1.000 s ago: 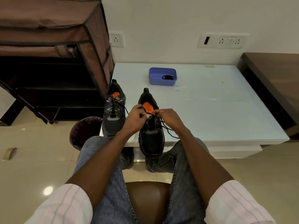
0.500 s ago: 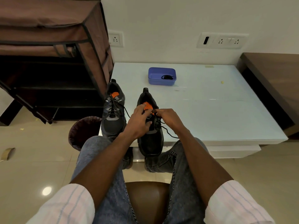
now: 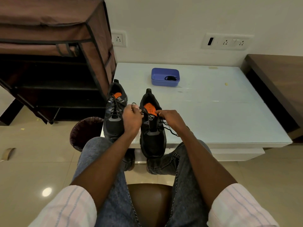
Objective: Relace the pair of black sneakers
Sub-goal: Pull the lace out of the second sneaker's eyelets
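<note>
Two black sneakers with orange insoles stand on the white table (image 3: 213, 112), toes toward me. The left sneaker (image 3: 114, 118) is laced, its lace ends loose. The right sneaker (image 3: 153, 138) overhangs the table's front edge. My left hand (image 3: 132, 119) pinches a stretch of black lace (image 3: 142, 110) and holds it out to the left above the shoe's opening. My right hand (image 3: 170, 119) pinches the lace at the shoe's right eyelets. A free lace end (image 3: 170, 131) trails over the table on the right.
A blue tray (image 3: 165, 77) holding a dark coiled lace sits at the back of the table. A brown fabric shoe rack (image 3: 54, 59) stands to the left, with a dark waste bin (image 3: 83, 133) beside my left knee. A wooden ledge (image 3: 278, 82) borders the right.
My left hand has moved left and away from the tongue, drawing the lace out sideways. My right hand has stayed at the right side of the shoe.
</note>
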The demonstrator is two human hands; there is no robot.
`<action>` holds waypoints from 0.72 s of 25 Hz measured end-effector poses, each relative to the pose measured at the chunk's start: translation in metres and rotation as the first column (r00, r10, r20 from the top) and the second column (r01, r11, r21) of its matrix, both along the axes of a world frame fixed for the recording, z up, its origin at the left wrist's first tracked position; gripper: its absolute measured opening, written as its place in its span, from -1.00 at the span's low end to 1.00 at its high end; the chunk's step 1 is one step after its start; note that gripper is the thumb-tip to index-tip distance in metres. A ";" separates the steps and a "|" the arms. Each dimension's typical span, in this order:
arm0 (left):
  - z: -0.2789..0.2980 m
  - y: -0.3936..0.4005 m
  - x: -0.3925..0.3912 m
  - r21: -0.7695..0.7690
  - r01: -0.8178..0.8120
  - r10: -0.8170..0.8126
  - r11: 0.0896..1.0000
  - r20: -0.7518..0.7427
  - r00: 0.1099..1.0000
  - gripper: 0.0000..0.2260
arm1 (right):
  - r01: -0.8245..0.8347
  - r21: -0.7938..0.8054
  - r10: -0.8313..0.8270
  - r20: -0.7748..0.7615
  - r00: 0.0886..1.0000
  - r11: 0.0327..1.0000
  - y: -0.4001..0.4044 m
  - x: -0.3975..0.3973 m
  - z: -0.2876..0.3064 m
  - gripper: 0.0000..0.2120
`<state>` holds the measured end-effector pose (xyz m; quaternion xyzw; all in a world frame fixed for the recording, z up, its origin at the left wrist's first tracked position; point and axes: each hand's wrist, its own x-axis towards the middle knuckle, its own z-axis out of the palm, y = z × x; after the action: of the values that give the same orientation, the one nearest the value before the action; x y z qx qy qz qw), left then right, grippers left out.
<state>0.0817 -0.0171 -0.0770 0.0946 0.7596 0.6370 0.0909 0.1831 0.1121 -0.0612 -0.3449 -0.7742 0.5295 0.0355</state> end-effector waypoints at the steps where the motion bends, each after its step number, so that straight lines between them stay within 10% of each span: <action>1: 0.002 -0.003 -0.008 0.112 -0.197 0.175 0.974 0.183 0.967 -0.88 | -0.009 0.013 0.009 -0.003 1.000 1.000 0.000 0.000 -0.001 -0.74; 5: 0.000 -0.012 -0.026 -0.047 -0.420 0.422 0.906 0.153 0.894 -0.85 | -0.010 -0.004 0.010 0.007 1.000 1.000 0.001 -0.001 0.001 -0.74; 8: -0.006 -0.007 -0.013 -0.197 0.002 -0.056 0.980 -0.268 0.962 -0.81 | 0.022 -0.030 -0.022 0.014 1.000 0.999 0.000 -0.001 0.001 -0.75; 13: -0.032 -0.001 0.000 -0.736 0.230 -0.694 0.637 -0.417 0.587 -0.80 | 0.020 -0.037 -0.019 0.023 1.000 0.999 -0.001 -0.001 0.000 -0.62; 15: -0.031 0.001 0.003 -0.691 0.304 -0.682 0.656 -0.370 0.631 -0.83 | 0.020 -0.053 -0.019 0.014 1.000 0.998 0.000 -0.001 0.000 -0.72; 18: -0.007 0.002 0.003 -0.365 0.290 -0.358 0.885 -0.135 0.924 -0.88 | 0.032 -0.051 -0.032 0.003 0.999 0.998 0.002 -0.002 -0.001 -0.72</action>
<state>0.0851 -0.0154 -0.0838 0.2666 0.8360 0.4602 0.1353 0.1808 0.1136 -0.0622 -0.3585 -0.7548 0.5483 0.0344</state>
